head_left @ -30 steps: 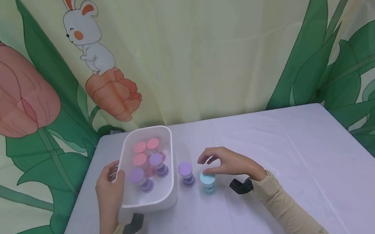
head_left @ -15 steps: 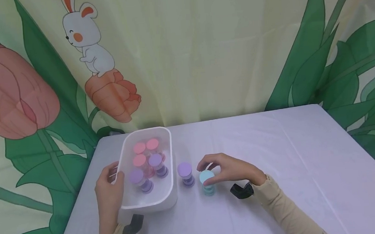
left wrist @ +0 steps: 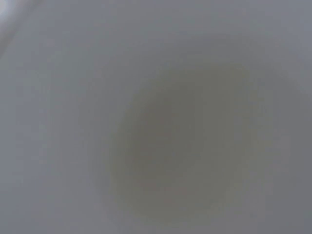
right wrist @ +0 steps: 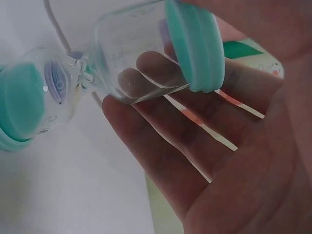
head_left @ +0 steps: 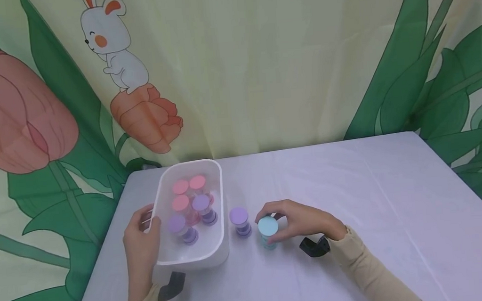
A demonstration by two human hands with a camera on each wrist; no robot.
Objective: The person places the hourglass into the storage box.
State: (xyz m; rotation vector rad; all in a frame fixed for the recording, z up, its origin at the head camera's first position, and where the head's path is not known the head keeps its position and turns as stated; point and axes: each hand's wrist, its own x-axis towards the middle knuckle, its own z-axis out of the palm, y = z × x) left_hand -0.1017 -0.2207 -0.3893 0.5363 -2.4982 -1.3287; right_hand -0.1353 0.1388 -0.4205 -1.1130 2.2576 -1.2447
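Note:
My left hand (head_left: 141, 238) grips the left rim of a white plastic bin (head_left: 222, 208), thumb over the edge and fingers along the outer wall. In the left wrist view, only a blurred pale surface fills the frame. My right hand (head_left: 299, 219) holds a teal-capped hourglass (head_left: 268, 226) between thumb and fingers. Its clear glass bulbs and narrow waist show in the right wrist view, where the fingers lie against one bulb. Just left of it, a purple hourglass (head_left: 240, 219) stands upright on the table, between the bin and my right hand.
Inside the bin are pink hourglasses (head_left: 181, 203) and purple hourglasses (head_left: 178, 224), standing or leaning. A white cloth covers the table (head_left: 332, 176). Behind it hangs a curtain (head_left: 260, 73) printed with a rabbit, a carrot and tulips.
My right hand has come down from above the teal hourglass, and its thumb and fingers now close around the sides. My left hand and the bin keep their places.

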